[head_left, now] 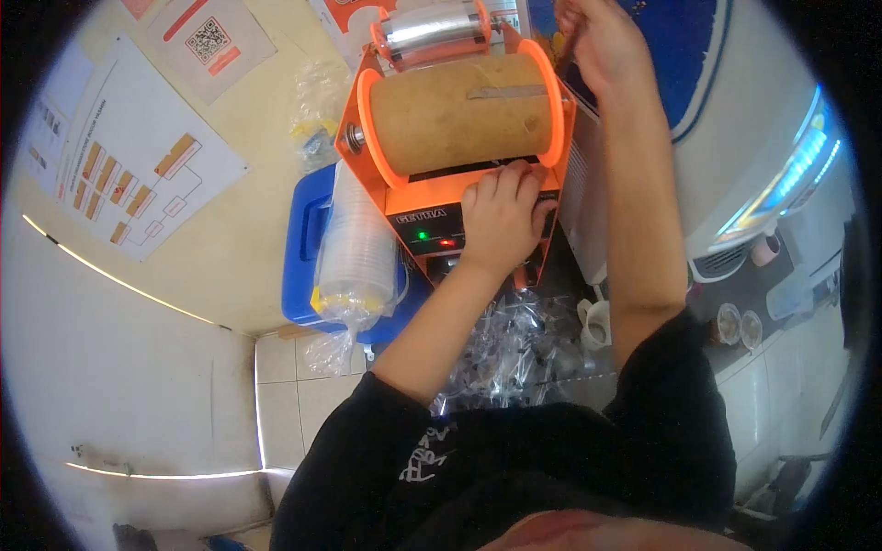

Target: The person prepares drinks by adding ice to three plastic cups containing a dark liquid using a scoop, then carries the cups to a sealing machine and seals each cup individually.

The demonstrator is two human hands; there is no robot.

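Looking down through the head view: an orange sealing machine stands at centre on a dark counter, with a brown cardboard roll mounted across its top between two orange flanges. The roll's long axis runs left to right across the frame, slightly tilted. A smaller shiny film roll sits above it, parallel.

Left hand: palm down on the machine's front panel, fingers curled together with tips touching the lower edge of the brown roll. It grips nothing; it presses or rests flat.

Right hand: raised beyond the roll's right flange, fingers closed in a pinch. Whether it has film or a part in it, I cannot tell.

Left hand is the nearer one to the roll, directly below it; right hand lies off its right end.

Surroundings: bagged stack of clear lids on a blue box left of the machine; crumpled clear wrappers below it.
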